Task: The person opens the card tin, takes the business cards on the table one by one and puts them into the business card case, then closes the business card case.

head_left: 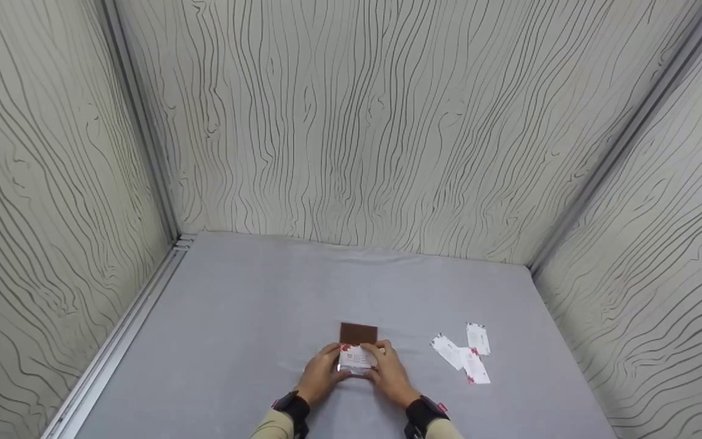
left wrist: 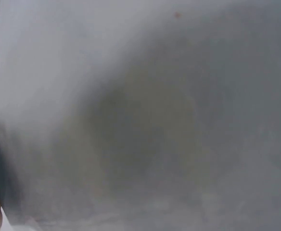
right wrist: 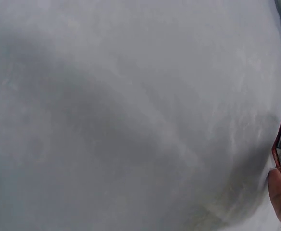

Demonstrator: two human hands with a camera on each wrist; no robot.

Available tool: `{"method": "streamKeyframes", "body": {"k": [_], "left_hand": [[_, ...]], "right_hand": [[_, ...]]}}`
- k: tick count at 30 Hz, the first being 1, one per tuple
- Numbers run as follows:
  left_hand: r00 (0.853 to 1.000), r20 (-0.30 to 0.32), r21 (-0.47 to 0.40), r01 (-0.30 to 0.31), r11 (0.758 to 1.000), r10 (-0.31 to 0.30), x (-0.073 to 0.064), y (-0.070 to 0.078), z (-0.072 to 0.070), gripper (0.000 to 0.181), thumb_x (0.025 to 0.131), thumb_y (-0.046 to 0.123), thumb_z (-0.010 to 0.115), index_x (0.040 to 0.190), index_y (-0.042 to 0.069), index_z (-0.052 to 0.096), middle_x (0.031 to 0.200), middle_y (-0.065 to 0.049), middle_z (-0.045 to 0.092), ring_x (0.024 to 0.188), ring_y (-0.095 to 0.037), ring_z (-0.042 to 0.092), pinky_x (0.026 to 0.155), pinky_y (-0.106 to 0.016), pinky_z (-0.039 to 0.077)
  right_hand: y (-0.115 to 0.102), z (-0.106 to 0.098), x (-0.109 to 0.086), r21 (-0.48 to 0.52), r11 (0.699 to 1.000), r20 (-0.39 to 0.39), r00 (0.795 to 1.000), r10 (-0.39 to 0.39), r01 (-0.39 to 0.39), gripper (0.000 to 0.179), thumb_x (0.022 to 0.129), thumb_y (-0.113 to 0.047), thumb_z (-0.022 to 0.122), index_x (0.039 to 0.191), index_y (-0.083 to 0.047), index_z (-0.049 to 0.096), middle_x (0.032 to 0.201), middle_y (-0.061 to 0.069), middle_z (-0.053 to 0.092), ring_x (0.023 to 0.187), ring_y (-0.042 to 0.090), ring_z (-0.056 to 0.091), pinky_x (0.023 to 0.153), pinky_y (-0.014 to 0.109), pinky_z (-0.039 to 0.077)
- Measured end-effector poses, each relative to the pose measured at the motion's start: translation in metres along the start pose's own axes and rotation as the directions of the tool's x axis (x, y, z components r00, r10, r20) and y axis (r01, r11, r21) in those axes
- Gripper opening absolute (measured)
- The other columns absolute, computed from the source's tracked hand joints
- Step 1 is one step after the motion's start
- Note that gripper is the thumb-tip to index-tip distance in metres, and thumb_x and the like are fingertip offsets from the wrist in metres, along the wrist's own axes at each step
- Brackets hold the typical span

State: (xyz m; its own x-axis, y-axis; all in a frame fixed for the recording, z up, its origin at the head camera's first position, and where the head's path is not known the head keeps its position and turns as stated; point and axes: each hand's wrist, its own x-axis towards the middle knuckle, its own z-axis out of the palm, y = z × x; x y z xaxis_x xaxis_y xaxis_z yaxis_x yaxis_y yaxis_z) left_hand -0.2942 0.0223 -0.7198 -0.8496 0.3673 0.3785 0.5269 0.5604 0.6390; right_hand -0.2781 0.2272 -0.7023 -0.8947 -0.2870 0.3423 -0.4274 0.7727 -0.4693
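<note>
Card case [head_left: 358, 333], one: held between the two hands, its brown lid laid back flat beyond the fingertips, its tray part kept nearest the thumbs. The lid is turned away, it would seem, so that the tray can be reached from both sides.

Card, white with red print [head_left: 354, 355], one: lain over the tray between the hands. Whether it is fully seated cannot be told.

Left hand [head_left: 319, 375], one: fingers bent about the left edge of the case, thumb set at the near corner; the case is gripped, probably to be kept steady.

Right hand [head_left: 390, 373], one: fingers partly bent, the right side of the case held between fingers and thumb, one fingertip rested on the card, apparently to keep it in line.

Loose cards, three, to the right of the right hand: a tilted card [head_left: 446, 352] nearest the hand, a farther card [head_left: 478, 339], and a red-cornered card [head_left: 475, 366] nearer the body. They are bunched at their inner ends, perhaps for easy reach; whether all overlap cannot be told.

Wrist straps, black, two: one left [head_left: 293, 405], one right [head_left: 425, 412], worn just behind the hands.

Sleeves, beige, two [head_left: 273, 425], behind the straps.

Table, grey-covered, one [head_left: 235, 305], spread beneath all.
</note>
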Motion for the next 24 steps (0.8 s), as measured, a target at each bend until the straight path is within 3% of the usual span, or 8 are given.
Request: {"method": "streamKeyframes", "body": {"k": [7,16,24], "left_hand": [[1.0,-0.013,0.001,-0.018,1.0,0.018,-0.0006,-0.003,0.003,0.049,0.078,0.013,0.082,0.118,-0.01,0.064,0.124,-0.022,0.062,0.113,-0.038,0.061,0.097,-0.046,0.05],[0.999,-0.018,-0.01,-0.042,0.999,0.042,-0.0029,-0.0018,0.0013,0.053,0.079,0.014,0.081,0.12,-0.013,0.061,0.124,-0.024,0.06,0.114,-0.039,0.059,0.099,-0.046,0.049],[0.999,-0.023,0.002,-0.029,1.0,0.03,-0.0033,-0.0007,0.0012,0.059,0.082,0.017,0.081,0.124,-0.016,0.056,0.127,-0.026,0.058,0.118,-0.04,0.057,0.101,-0.046,0.047]], "right_hand": [[0.0006,0.0053,-0.0016,-0.012,1.0,-0.035,0.999,-0.02,0.019,0.043,0.075,0.001,0.079,0.115,-0.007,0.066,0.112,0.01,0.049,0.098,0.032,0.054,0.082,0.045,0.05],[0.0004,0.0069,-0.002,-0.008,0.999,0.006,0.999,0.033,-0.033,0.043,0.078,-0.001,0.076,0.119,-0.008,0.065,0.114,0.008,0.049,0.101,0.03,0.051,0.085,0.044,0.048],[0.0016,0.0083,-0.0017,-0.067,0.998,0.024,1.0,0.018,-0.017,0.042,0.079,-0.002,0.075,0.119,-0.007,0.065,0.114,0.008,0.051,0.098,0.03,0.051,0.083,0.042,0.048]]}}
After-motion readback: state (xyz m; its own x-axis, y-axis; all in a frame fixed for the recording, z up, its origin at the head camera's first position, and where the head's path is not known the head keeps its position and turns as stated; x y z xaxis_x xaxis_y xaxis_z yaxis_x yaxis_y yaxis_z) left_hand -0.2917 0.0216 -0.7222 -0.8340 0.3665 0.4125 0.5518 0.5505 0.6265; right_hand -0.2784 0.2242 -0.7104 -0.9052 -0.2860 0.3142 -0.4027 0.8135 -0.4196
